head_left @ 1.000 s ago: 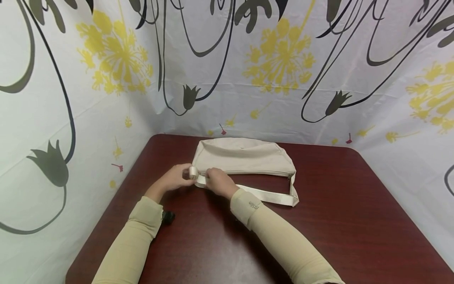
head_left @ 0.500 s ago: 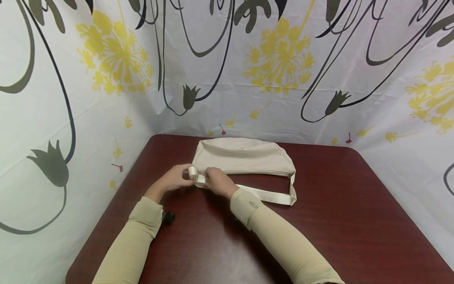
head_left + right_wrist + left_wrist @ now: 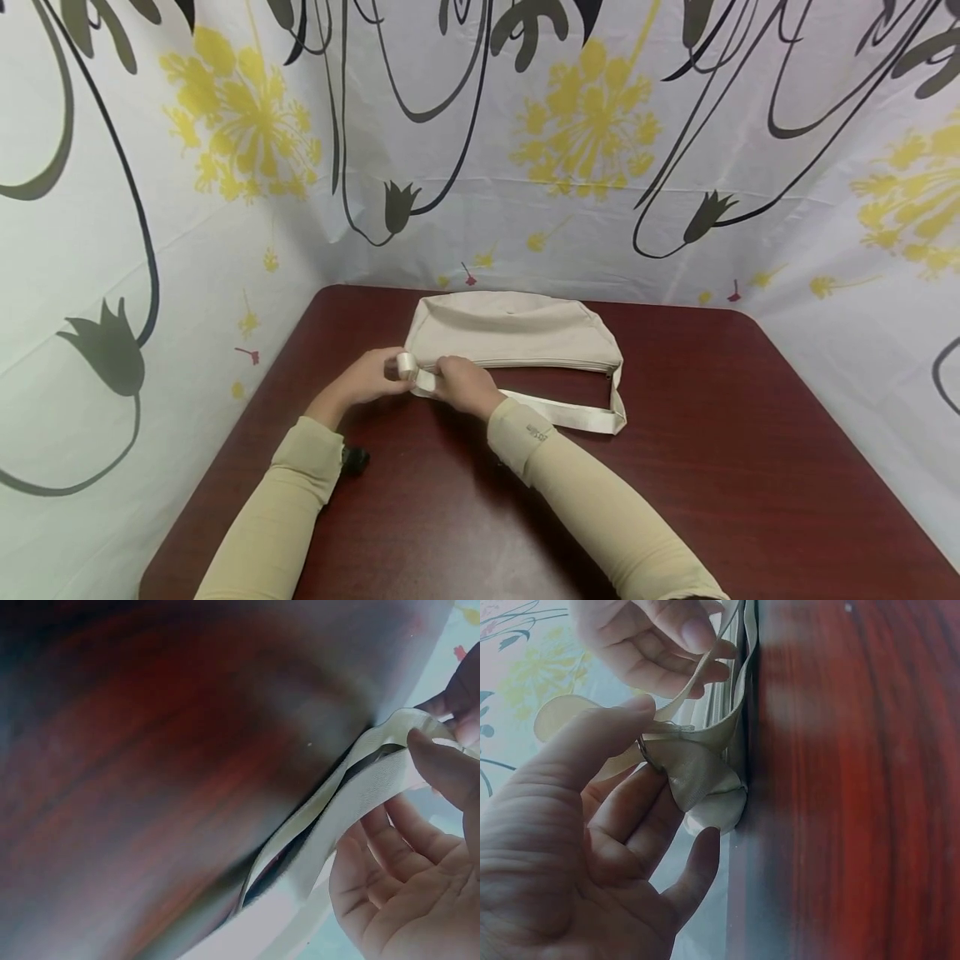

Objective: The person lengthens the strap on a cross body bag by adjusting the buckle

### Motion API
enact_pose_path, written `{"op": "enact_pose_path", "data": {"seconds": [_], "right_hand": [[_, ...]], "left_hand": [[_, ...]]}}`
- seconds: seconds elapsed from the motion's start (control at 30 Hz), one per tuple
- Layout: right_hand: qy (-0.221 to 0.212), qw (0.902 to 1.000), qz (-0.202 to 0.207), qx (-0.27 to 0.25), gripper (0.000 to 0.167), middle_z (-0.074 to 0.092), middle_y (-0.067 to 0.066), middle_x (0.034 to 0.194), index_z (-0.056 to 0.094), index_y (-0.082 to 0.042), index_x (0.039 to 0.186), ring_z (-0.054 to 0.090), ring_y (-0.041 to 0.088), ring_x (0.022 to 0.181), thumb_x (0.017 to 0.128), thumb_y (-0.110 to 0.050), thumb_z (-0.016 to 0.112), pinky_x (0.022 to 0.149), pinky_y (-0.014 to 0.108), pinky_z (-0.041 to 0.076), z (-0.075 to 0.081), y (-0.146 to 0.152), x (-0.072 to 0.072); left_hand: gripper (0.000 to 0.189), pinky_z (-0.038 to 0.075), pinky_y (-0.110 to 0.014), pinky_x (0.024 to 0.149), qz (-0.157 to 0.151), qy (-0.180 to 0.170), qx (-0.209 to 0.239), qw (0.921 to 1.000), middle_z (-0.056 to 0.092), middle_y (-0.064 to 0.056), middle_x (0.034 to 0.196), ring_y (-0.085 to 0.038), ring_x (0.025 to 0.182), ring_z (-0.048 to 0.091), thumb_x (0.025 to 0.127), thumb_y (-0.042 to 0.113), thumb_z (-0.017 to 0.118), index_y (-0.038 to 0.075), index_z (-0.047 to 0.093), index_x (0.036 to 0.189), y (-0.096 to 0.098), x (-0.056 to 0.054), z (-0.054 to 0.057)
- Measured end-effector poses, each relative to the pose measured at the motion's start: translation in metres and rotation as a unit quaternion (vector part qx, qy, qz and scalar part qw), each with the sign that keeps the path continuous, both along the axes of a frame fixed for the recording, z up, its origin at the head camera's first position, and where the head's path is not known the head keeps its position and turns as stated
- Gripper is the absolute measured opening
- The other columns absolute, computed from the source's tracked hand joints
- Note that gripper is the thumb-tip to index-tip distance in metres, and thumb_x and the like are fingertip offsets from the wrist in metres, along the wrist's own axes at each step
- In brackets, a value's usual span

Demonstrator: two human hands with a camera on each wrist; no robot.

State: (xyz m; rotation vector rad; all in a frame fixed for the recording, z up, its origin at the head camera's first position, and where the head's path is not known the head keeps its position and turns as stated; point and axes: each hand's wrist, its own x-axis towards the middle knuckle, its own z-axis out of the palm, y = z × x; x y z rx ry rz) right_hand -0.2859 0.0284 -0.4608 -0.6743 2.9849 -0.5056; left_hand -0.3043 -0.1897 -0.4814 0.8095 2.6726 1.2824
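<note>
A cream shoulder bag [image 3: 513,329] lies flat on the table, its zipped edge toward me and its strap [image 3: 558,414] looped out in front. My left hand [image 3: 367,377] pinches the strap by a small metal buckle [image 3: 646,751] at the bag's left end, thumb on top and little finger standing out. A short strap loop [image 3: 406,365] bulges up at that hand. Just to its right, my right hand [image 3: 465,387] pinches the strap between thumb and fingers. In the right wrist view the strap [image 3: 352,795] runs in two layers from the right fingers.
The dark red wooden table [image 3: 720,467] has rounded far corners. A white cloth [image 3: 480,167] printed with yellow and grey flowers hangs round its back and sides. A black object [image 3: 355,460] sits at the left wrist below the sleeve cuff.
The strap's right-hand corner has shifted slightly left. Both hands keep their grip at nearly the same spots.
</note>
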Motion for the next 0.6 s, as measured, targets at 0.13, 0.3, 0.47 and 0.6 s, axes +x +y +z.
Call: {"op": "enact_pose_path", "data": {"seconds": [0.13,0.3,0.47,0.6], "right_hand": [[0.008,0.9998,0.005,0.019,0.025,0.066,-0.003,0.086,0.067,-0.017,0.092,0.063,0.016,0.080,0.083,-0.032,0.085,0.070,0.037,0.053,-0.0016,-0.0009,-0.0007],[0.016,0.9995,0.010,0.027,0.021,0.064,-0.005,0.080,0.065,-0.019,0.084,0.061,0.015,0.074,0.083,-0.028,0.084,0.066,0.036,0.052,-0.0039,-0.0031,-0.0021],[0.013,0.9996,0.015,0.018,0.018,0.063,-0.005,0.077,0.063,-0.018,0.079,0.059,0.015,0.071,0.086,-0.022,0.079,0.063,0.036,0.051,-0.0037,-0.0032,-0.0014],[0.014,0.9997,0.019,0.005,0.017,0.061,-0.004,0.077,0.062,-0.017,0.078,0.057,0.016,0.072,0.089,-0.020,0.074,0.066,0.035,0.051,-0.0035,-0.0029,-0.0011]], "left_hand": [[0.042,0.048,-0.043,0.097,0.003,-0.016,0.006,0.9998,0.073,-0.005,0.113,-0.020,0.107,0.066,0.086,0.019,0.082,0.006,0.066,0.122,0.0005,0.0009,0.0009],[0.041,0.047,-0.043,0.098,0.001,-0.013,0.006,0.9999,0.073,-0.006,0.114,-0.021,0.109,0.066,0.087,0.020,0.081,0.005,0.065,0.122,0.0005,0.0000,0.0002],[0.040,0.046,-0.043,0.099,0.001,-0.010,0.005,0.9999,0.073,-0.005,0.113,-0.021,0.110,0.066,0.087,0.019,0.081,0.006,0.065,0.121,0.0002,0.0003,0.0004],[0.038,0.046,-0.043,0.098,0.000,-0.010,0.006,0.9999,0.074,-0.004,0.111,-0.020,0.108,0.066,0.087,0.020,0.081,0.007,0.065,0.119,-0.0004,0.0005,0.0003]]}}
